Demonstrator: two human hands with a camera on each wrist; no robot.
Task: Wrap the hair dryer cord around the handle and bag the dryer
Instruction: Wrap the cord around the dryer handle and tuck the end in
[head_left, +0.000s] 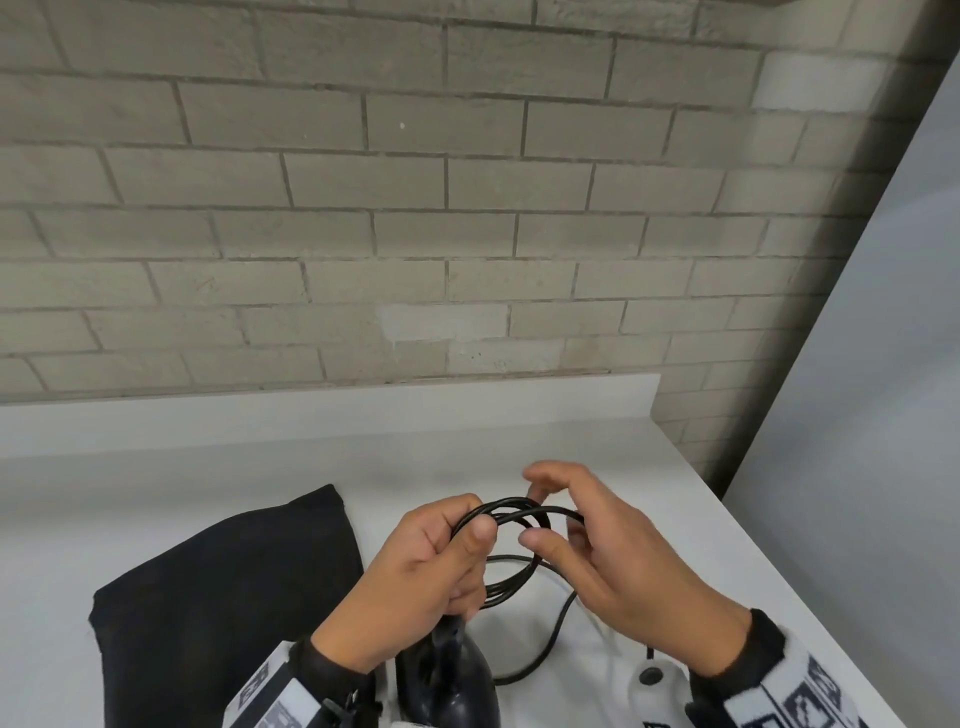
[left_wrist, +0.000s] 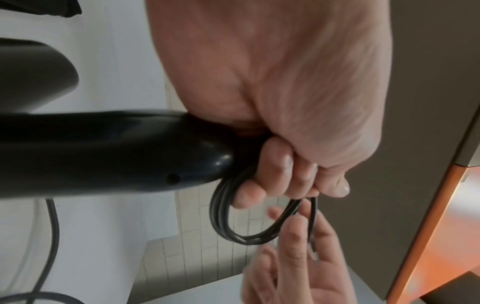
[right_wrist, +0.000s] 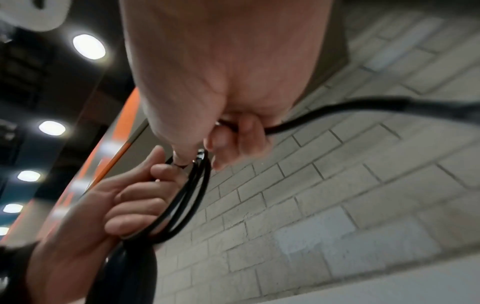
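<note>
Gripping the coiled cord (head_left: 511, 525) and dryer (head_left: 449, 675) handle in my left hand (head_left: 415, 577), I pinch, it seems, the loose cord with my right hand (head_left: 618, 561); keep loops snug, bag (head_left: 208, 597) alongside.

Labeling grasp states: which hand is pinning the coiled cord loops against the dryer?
The left hand: its fingers and thumb grip the coiled cord at the end of the hair dryer handle. The right hand only feeds the loose run.
</note>
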